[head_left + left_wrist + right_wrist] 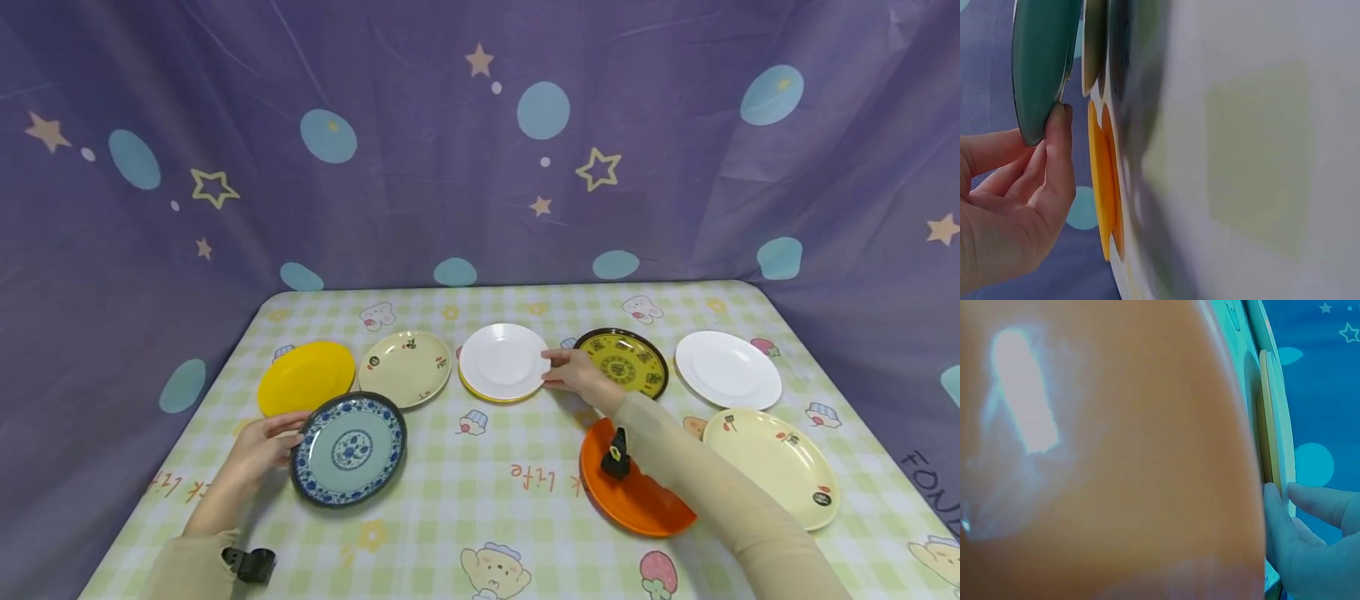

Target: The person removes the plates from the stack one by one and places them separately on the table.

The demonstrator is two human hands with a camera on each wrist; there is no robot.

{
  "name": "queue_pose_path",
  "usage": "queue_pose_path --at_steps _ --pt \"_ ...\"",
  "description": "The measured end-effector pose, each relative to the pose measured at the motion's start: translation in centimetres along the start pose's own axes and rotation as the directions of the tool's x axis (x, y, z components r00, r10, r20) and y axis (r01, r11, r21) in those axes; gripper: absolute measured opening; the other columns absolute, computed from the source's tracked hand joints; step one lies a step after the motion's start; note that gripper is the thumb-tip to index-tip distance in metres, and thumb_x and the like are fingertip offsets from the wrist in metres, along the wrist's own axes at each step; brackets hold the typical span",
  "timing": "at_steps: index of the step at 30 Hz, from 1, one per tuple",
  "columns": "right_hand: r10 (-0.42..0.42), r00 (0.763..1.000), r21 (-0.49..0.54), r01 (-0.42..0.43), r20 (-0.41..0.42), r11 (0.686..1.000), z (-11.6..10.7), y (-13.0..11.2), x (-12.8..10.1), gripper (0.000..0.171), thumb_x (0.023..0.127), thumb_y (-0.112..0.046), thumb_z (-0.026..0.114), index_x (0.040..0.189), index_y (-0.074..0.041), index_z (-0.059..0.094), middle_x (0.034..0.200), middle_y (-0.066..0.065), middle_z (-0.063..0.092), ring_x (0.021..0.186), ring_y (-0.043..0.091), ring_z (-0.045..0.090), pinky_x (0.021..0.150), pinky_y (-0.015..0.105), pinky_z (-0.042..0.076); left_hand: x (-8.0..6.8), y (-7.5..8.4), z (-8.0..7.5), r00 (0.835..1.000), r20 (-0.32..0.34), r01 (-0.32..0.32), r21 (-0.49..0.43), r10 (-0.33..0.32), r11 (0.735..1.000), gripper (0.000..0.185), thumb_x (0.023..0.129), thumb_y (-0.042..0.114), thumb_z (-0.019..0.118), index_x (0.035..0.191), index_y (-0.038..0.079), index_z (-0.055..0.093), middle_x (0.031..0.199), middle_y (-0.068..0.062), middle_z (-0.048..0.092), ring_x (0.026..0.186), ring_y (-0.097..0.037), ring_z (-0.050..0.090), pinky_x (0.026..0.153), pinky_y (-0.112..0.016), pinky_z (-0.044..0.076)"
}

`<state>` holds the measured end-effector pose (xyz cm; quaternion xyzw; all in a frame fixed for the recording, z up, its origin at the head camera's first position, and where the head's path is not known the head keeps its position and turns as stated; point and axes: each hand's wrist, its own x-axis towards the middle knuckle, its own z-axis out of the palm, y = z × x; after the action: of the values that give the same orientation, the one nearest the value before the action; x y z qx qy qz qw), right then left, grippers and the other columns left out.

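Note:
My left hand (262,450) pinches the left rim of a pale blue plate (351,450) with a dark edge and blue flower border. In the left wrist view the plate's green underside (1041,69) stands off the table, thumb and fingers on either side of the rim. At the back middle, my right hand (577,373) pinches the right rim of a white plate (502,362). A yellow rim (487,398) shows just beneath that white plate. The right wrist view has the fingers (1282,528) at the edge of the stacked plates (1275,425).
Yellow (307,375) and cream (405,371) plates lie at the back left. On the right are a patterned olive plate (622,358), a white plate (727,371), a cream plate (780,467) and an orange plate (637,504), partly hidden by my right forearm. Purple curtain (420,167) surrounds the table.

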<state>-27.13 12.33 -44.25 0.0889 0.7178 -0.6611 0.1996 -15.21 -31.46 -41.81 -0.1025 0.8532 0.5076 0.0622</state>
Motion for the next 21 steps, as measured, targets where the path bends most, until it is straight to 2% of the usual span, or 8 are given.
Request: queue_pose_path --at_steps 6,9,14,21 --pt "-0.001 1.0 0.004 0.0 0.01 1.0 -0.1 -0.2 0.1 0.047 0.081 0.012 0.052 0.126 0.006 0.043 0.125 0.026 0.039 0.07 0.013 0.058 0.076 0.031 0.052 -0.4 -0.6 -1.1 0.999 0.031 -0.009 0.056 0.008 0.998 0.043 0.084 0.001 0.051 0.125 -0.01 0.042 0.11 -0.02 0.058 0.069 -0.005 0.056 0.055 -0.03 0.051" --pt "0.008 1.0 0.009 -0.008 0.002 1.0 -0.1 -0.3 0.0 0.047 0.081 0.013 0.052 0.126 0.005 0.044 0.124 0.026 0.04 0.069 0.012 0.058 0.077 0.031 0.052 -0.5 -1.1 -1.7 0.999 0.038 -0.008 0.078 0.005 0.997 0.043 0.084 0.004 0.052 0.124 -0.009 0.043 0.107 -0.016 0.06 0.07 -0.005 0.056 0.056 -0.03 0.051" --pt "0.02 1.0 0.01 -0.02 -0.01 1.0 0.1 -0.2 0.2 0.047 0.08 0.013 0.052 0.126 0.004 0.044 0.124 0.024 0.041 0.073 0.015 0.057 0.077 0.031 0.052 -0.9 -1.8 -2.8 0.999 0.041 0.004 0.072 -0.007 0.997 0.042 0.084 0.005 0.054 0.123 -0.008 0.045 0.094 0.005 0.062 0.067 -0.006 0.054 0.054 -0.029 0.049" --pt "0.02 1.0 0.001 -0.02 -0.014 1.0 0.2 0.1 0.5 0.047 0.08 0.013 0.053 0.125 0.004 0.045 0.124 0.024 0.041 0.075 0.016 0.057 0.076 0.03 0.052 -1.4 -2.8 -4.2 0.998 0.066 0.013 0.044 -0.016 0.999 0.039 0.083 0.005 0.054 0.12 -0.005 0.05 0.091 0.01 0.061 0.067 -0.008 0.056 0.054 -0.031 0.051"
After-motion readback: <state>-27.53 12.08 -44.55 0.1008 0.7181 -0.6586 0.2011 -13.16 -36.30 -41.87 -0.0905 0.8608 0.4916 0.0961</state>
